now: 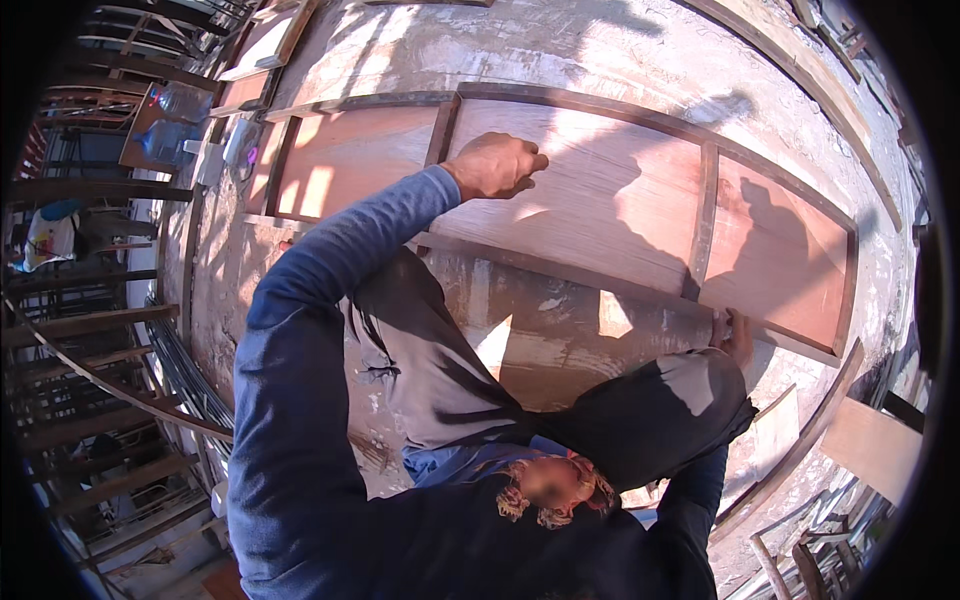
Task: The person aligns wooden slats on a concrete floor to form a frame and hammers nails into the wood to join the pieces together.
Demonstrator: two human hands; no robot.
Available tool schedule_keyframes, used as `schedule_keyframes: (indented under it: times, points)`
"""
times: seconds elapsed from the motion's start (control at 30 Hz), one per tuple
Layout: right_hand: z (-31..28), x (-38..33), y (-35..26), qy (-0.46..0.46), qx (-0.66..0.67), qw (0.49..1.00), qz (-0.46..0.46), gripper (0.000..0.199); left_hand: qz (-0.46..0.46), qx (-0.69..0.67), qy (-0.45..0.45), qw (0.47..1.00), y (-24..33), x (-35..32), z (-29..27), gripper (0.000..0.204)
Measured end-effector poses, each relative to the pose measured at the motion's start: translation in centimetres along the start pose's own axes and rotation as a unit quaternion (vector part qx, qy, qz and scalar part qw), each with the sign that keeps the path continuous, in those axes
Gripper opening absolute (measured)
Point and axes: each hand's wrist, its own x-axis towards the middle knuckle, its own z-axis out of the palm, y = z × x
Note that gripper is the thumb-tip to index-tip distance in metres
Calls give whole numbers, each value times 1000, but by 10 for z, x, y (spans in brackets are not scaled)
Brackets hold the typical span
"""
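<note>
A long wooden frame (pixel 700 215) backed with reddish plywood panels (pixel 590 190) lies flat on the concrete floor (pixel 560 340). I crouch at its near side with my dark-trousered knees in front of me. My left hand (pixel 495 165), on a blue-sleeved arm, rests on the middle panel close to a dark cross rail (pixel 441 130), fingers curled into a fist. Whether anything small sits in that fist is unclear. My right hand (pixel 738 335) touches the frame's near rail at the right. My knee hides most of it, so its grip is not visible.
Loose boards (pixel 870 440) and timber strips lie at the right edge. Another framed panel (pixel 265 45) lies at the back left, near a blue water jug (pixel 175 110). Wooden beams and steel rods (pixel 190 380) line the drop on the left.
</note>
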Motion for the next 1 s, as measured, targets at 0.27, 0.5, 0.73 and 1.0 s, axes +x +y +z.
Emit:
schedule_keyframes:
  times: [0.27, 0.5, 0.73, 1.0]
  points:
    - [51, -33, -155, -333, -39, 907, 255, 32, -69, -1, -108, 992, -155, -234, 141, 62]
    - [34, -95, -232, -465, 221, 790, 333, 31, -66, -119, -39, 990, -118, -254, 221, 87]
    - [158, -148, -342, -401, 272, 868, 111, 22, -66, -180, 36, 981, -130, -249, 236, 76]
    - [225, -66, -421, -227, -10, 942, -247, 60, -78, -161, 17, 984, -126, -256, 236, 63]
